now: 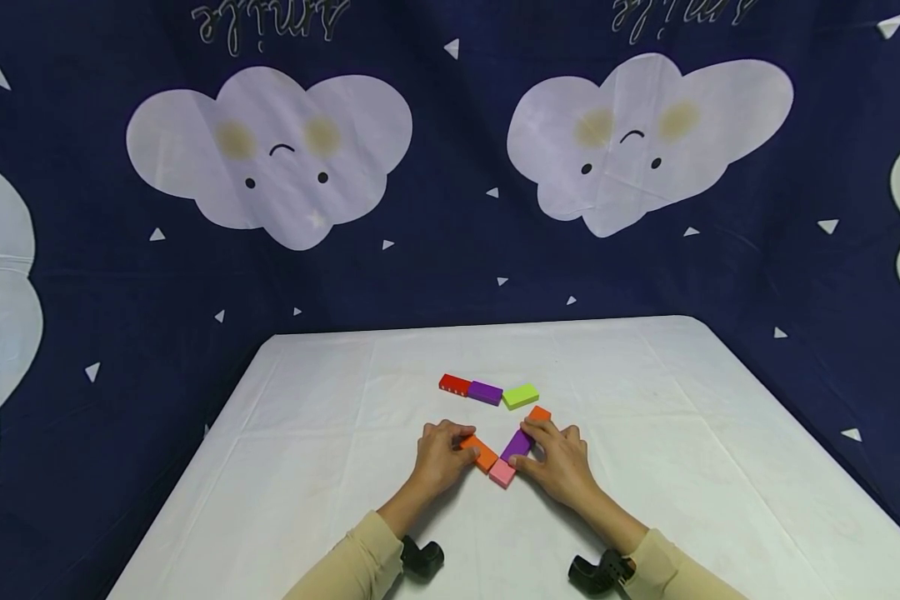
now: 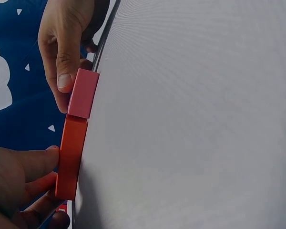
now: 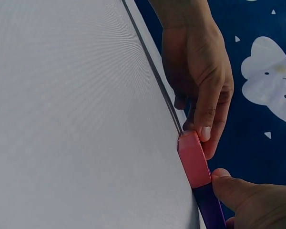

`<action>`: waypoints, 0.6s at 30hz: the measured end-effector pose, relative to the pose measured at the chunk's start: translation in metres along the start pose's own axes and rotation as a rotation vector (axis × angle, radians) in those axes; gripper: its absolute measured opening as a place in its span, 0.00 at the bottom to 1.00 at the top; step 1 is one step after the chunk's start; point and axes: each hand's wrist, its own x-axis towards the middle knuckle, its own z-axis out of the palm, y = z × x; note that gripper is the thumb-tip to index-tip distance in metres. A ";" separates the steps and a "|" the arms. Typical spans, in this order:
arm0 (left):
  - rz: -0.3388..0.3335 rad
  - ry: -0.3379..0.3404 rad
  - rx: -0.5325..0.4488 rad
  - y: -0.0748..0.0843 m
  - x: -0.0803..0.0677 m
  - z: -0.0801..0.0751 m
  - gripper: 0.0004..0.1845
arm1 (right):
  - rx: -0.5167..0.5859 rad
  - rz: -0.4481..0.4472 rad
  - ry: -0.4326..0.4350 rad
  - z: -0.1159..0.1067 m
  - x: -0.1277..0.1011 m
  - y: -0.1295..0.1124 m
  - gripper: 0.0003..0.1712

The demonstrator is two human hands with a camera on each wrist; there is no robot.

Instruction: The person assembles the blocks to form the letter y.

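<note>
Well inside the table edge (image 1: 480,329), left hand (image 1: 441,456) pinches an orange block (image 1: 483,456).

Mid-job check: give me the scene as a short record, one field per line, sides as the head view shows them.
left hand: pinches the left orange block
right hand: grips the near purple block
nearest block: pink block, touching the ends of both held blocks
right orange block: at the far end of the near purple block; contact partly hidden
far row, left to right: red block, far purple block, lime block
surface: white table
backdrop: dark blue, printed with clouds
</note>
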 end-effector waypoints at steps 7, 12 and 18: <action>0.000 -0.002 0.008 0.000 -0.001 0.000 0.17 | 0.003 0.001 0.007 0.000 -0.001 -0.001 0.34; 0.010 0.003 0.009 0.000 -0.001 0.000 0.17 | 0.005 -0.001 0.004 -0.001 -0.001 -0.001 0.34; 0.004 0.009 0.001 0.002 0.001 -0.003 0.19 | 0.002 -0.001 0.000 -0.002 -0.001 -0.001 0.34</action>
